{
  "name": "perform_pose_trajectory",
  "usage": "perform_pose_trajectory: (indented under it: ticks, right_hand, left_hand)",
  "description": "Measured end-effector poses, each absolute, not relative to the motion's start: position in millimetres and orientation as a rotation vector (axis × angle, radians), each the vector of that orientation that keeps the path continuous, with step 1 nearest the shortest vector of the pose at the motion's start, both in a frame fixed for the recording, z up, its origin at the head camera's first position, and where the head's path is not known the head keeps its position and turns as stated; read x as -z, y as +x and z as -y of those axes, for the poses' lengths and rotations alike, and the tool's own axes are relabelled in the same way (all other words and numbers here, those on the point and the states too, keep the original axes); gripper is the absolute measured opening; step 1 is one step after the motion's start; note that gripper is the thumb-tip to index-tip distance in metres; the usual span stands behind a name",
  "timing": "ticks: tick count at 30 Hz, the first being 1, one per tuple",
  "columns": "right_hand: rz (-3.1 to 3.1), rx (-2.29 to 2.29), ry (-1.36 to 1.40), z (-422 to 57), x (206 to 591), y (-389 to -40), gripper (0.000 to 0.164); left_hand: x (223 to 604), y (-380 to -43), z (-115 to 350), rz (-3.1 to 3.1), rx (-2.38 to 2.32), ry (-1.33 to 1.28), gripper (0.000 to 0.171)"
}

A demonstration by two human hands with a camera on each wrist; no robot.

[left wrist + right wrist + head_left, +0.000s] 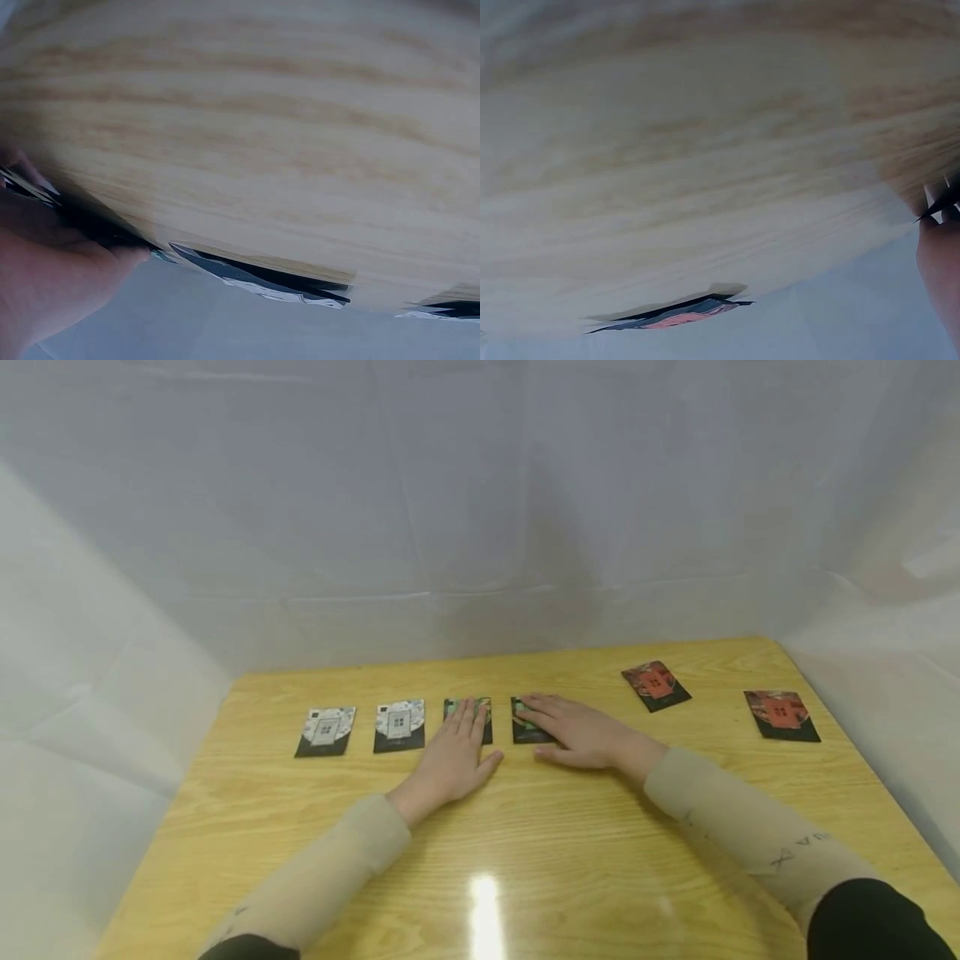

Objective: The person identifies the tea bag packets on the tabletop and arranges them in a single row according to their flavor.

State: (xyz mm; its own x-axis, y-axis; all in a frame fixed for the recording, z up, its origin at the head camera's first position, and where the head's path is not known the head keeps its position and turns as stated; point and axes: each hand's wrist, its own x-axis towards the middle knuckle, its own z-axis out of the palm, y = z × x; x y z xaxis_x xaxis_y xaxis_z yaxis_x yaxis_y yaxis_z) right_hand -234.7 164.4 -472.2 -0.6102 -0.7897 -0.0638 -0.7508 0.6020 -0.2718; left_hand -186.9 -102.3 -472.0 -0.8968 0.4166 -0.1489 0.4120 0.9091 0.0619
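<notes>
Two flat packets with green and black fronts lie near the middle of the table's far side. My left hand [455, 756] rests with straight fingers on the left green packet [487, 732], covering most of it. On the right green packet [528, 734] lie the extended fingers of my right hand [581, 732], its thumb at the lower edge. In the left wrist view, the left hand [56, 277] reaches in at the lower left over a dark packet edge. The right wrist view catches part of the right hand [939, 259] at its right border.
Left of the hands lie two white-and-black packets, an outer one [326, 732] and an inner one [399, 725]. On the right are two red-and-black packets, a tilted one [656, 686] and one near the edge [782, 716]. White sheeting [480, 510] hangs behind the wooden table [525, 860].
</notes>
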Motion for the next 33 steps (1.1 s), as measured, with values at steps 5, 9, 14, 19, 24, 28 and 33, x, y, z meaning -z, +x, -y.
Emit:
perform_pose_trajectory:
  ticks: [5, 9, 14, 19, 24, 28, 33]
  right_hand:
    - [-2.641, 0.325, -1.305, -163.4, 472.0, -233.7, 0.075]
    - [-2.645, 0.307, -1.306, -162.7, 472.6, -233.0, 0.075]
    - [-2.643, 0.302, -1.301, -161.2, 472.5, -232.8, 0.076]
    - [-2.643, 0.292, -1.288, -160.4, 472.0, -233.9, 0.077]
    - [-2.669, 0.274, -1.288, -161.3, 470.9, -235.6, 0.078]
    - [-2.693, 0.280, -1.270, -164.4, 469.0, -236.5, 0.080]
    - [-2.722, 0.295, -1.241, -170.7, 463.3, -236.2, 0.082]
  left_hand:
    - [471.3, -187.5, 101.6, -2.904, -0.043, 0.631, 0.086]
    - [472.8, -188.7, 101.9, -2.882, -0.057, 0.627, 0.087]
    - [473.5, -189.1, 102.8, -2.882, -0.069, 0.633, 0.086]
    - [469.8, -187.0, 102.6, -2.908, -0.064, 0.640, 0.085]
    - [468.9, -187.6, 101.9, -2.903, -0.068, 0.632, 0.085]
    - [473.0, -189.5, 103.0, -2.889, -0.081, 0.635, 0.086]
    - [473.8, -188.5, 103.6, -2.908, -0.084, 0.652, 0.086]
